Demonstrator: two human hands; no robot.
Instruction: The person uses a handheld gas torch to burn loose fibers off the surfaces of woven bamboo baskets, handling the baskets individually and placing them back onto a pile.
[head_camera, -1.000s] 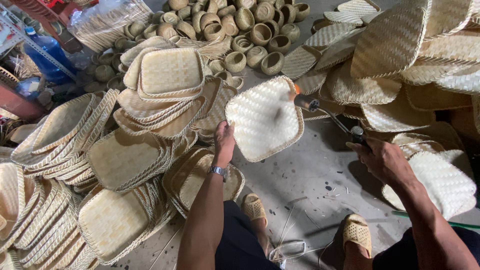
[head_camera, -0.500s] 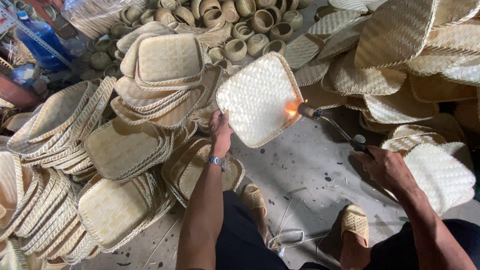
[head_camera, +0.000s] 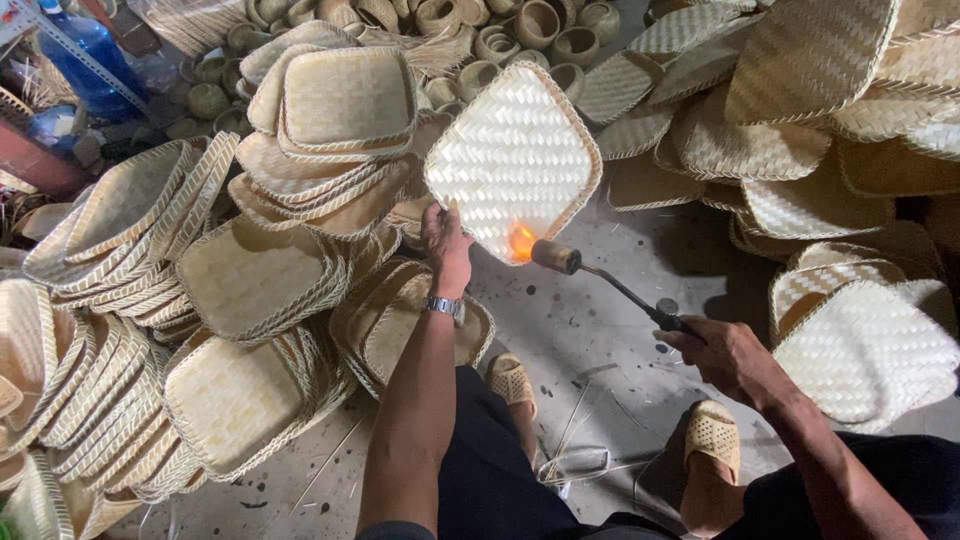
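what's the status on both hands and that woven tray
Left hand grips woven tray by its edge, tilted up. Right hand holds blowtorch, flame on tray's lower corner. Nothing between them.

The left hand (head_camera: 446, 240) is turning the woven tray (head_camera: 512, 160) further, the flame (head_camera: 521, 241) of the torch (head_camera: 610, 282) is now licking its lower edge, not its right corner.
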